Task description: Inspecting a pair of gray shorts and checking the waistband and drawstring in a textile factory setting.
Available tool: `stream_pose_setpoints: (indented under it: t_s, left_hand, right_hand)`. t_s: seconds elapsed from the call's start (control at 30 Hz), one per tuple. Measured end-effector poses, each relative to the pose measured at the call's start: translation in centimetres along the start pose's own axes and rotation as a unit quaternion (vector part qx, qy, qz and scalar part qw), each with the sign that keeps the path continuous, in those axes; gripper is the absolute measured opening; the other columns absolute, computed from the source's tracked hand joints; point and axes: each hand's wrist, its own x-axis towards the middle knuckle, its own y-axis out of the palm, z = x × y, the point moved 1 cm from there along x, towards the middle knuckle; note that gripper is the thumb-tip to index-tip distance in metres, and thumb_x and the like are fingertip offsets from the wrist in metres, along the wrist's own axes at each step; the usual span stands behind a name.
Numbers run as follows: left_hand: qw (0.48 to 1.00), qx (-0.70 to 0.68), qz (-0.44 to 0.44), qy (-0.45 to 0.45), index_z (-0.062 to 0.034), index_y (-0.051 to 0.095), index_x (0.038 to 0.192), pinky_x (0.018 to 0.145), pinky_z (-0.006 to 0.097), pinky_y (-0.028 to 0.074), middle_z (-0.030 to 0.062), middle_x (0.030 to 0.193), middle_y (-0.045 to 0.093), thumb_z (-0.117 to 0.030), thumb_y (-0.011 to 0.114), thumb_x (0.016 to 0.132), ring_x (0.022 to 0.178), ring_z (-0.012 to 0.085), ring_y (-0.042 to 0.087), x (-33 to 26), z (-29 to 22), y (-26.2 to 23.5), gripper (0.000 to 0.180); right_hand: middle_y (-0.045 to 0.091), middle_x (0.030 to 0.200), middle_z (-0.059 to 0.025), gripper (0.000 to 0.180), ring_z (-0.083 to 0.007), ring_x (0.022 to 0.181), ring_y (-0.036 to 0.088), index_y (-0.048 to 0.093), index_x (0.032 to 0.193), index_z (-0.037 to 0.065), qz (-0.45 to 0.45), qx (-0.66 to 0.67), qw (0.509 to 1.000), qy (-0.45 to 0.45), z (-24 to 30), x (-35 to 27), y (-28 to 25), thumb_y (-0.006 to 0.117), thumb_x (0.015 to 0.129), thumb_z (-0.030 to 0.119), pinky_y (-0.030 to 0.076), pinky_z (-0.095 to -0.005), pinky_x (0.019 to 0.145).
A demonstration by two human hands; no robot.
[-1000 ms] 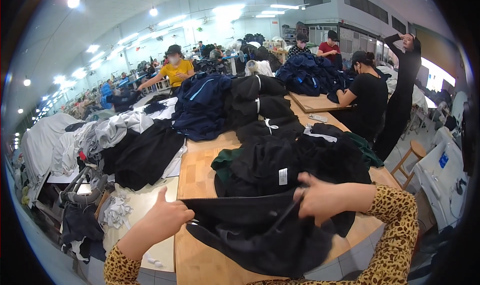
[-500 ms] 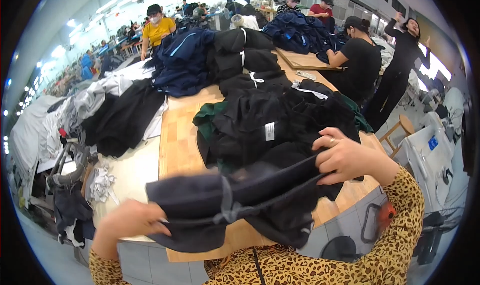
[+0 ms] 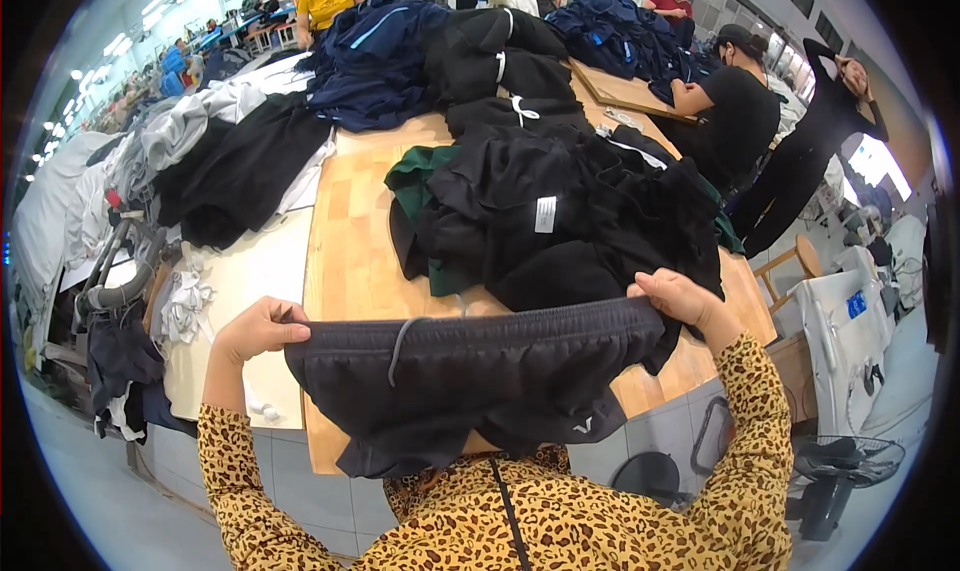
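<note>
Clock is off the middle of the shorts as seen in the head view.

Dark shorts (image 3: 480, 386): spread wide between both hands, waistband (image 3: 500, 331) up, legs hanging at 6, over the near edge of the wooden bench (image 3: 350, 196). Can't tell if the hems touch it. Grey drawcord (image 3: 397, 349) dangles at 10 on the front. Small pale mark (image 3: 583, 427) on the leg at 4.

Left hand (image 3: 262, 333): at 9, pinching the waistband's end, thumb on the near face, other fingers mostly hidden behind cloth. Right hand (image 3: 682, 299): at 2, gripping the opposite end, fingers curled in. Both sleeves leopard print.

At 12 to 1, just past the shorts: heap of black garments (image 3: 490, 196) with dark green cloth (image 3: 412, 176) poking out at its side and a white label (image 3: 545, 215) facing up. Beyond it at 12, black bundles (image 3: 540, 81) tied with white strips. Navy pile (image 3: 375, 71) at 11, second navy pile (image 3: 620, 41) at 1, near a wooden board (image 3: 625, 89).

At 10: cream tabletop (image 3: 250, 291), and past it a black garment (image 3: 235, 176) lying beside white and grey cloth (image 3: 180, 126).

At 1 to 2: seated co-worker in black (image 3: 745, 96). At 2, wooden stool (image 3: 800, 258). At 3 to 4, black fan (image 3: 845, 461) low down.
</note>
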Motion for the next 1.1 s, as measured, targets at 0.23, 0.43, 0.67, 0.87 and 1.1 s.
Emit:
stream_pose_setpoints:
  t_s: [0.23, 0.43, 0.67, 0.87, 1.1]
  left_hand:
    - [0.994, -0.089, -0.018, -0.054, -0.0049, 0.062, 0.079, 0.04, 0.019, 0.029, -0.0018, 0.06, 0.053, -0.02, 0.075, 0.079, 0.044, 0.0057, 0.041, 2.6, 8.3, 0.4, 0.02]
    - [0.992, -0.099, -0.023, -0.08, -0.0054, 0.059, 0.076, 0.039, 0.023, 0.026, -0.0023, 0.056, 0.046, -0.025, 0.074, 0.079, 0.042, 0.0079, 0.036, 4.0, 11.6, 0.9, 0.025]
    - [0.99, -0.099, -0.036, -0.095, -0.0057, 0.058, 0.078, 0.039, 0.022, 0.027, -0.0025, 0.055, 0.046, -0.024, 0.071, 0.082, 0.042, 0.0072, 0.035, 4.2, 12.3, 2.2, 0.023]
    - [0.992, -0.081, -0.005, -0.099, -0.0066, 0.058, 0.078, 0.039, 0.022, 0.026, -0.0035, 0.055, 0.044, -0.026, 0.069, 0.084, 0.041, 0.0066, 0.035, 5.4, 13.8, 2.9, 0.023]
    - [0.985, -0.123, 0.019, -0.117, -0.0075, 0.059, 0.08, 0.038, 0.022, 0.028, -0.003, 0.055, 0.046, -0.027, 0.069, 0.085, 0.041, 0.007, 0.037, 5.8, 15.1, 3.2, 0.023]
  right_hand:
    - [0.07, 0.09, -0.0149, 0.09, -0.0238, 0.085, 0.067, 0.067, 0.093, -0.01, 0.144, 0.218, 0.957, 0.128, -5.1, 1.2, 2.3, 0.012, 0.095, 0.062, 0.049, -0.0326, 0.086]
    - [0.068, 0.101, -0.0169, 0.102, -0.0231, 0.094, 0.065, 0.064, 0.103, -0.012, 0.216, 0.219, 0.942, 0.132, -5.9, 0.8, 3.5, 0.012, 0.086, 0.075, 0.046, -0.0317, 0.091]
    - [0.07, 0.093, -0.0115, 0.104, -0.019, 0.086, 0.065, 0.066, 0.098, -0.009, 0.209, 0.213, 0.943, 0.149, -8.2, 1.1, 3.7, 0.01, 0.084, 0.078, 0.046, -0.0295, 0.088]
    - [0.07, 0.092, -0.0104, 0.109, -0.0187, 0.086, 0.065, 0.067, 0.098, -0.009, 0.196, 0.224, 0.939, 0.17, -9.2, 1.3, 4.7, 0.006, 0.08, 0.081, 0.046, -0.0293, 0.087]
    - [0.068, 0.1, -0.0169, 0.118, -0.0256, 0.095, 0.065, 0.063, 0.103, -0.014, 0.181, 0.224, 0.937, 0.196, -10.0, 1.4, 5.1, 0.005, 0.074, 0.085, 0.045, -0.0329, 0.094]
